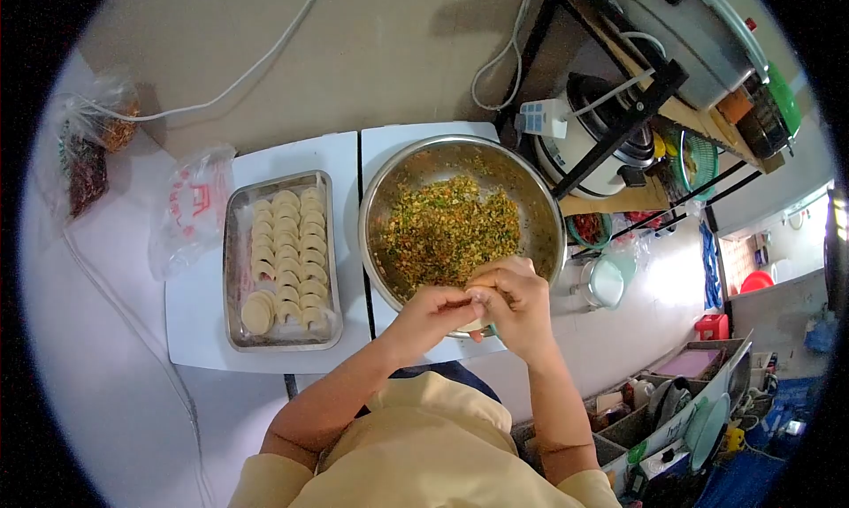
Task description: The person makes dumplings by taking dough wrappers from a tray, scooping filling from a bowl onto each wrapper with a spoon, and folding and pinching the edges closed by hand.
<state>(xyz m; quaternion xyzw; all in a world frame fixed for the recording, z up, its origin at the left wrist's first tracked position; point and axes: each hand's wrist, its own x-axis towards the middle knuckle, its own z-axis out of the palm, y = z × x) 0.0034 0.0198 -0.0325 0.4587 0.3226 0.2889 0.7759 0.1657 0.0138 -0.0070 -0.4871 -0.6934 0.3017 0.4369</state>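
Both hands meet over the near rim of a large steel bowl. My left hand is closed, its thumb and fingers pinching the edge of a pale dumpling. My right hand pinches the same dumpling from the other side. Fingers hide most of it, so I cannot tell how far its edge is sealed. Chopped filling, green, orange and yellow, lies in the bowl. To the left is a metal tray with rows of folded dumplings. A stack of round wrappers sits in its near left corner.
A clear plastic bag lies left of the tray on the white table. At right, a black-framed rack stands close to the bowl, with a rice cooker on it. White cables hang along the wall.
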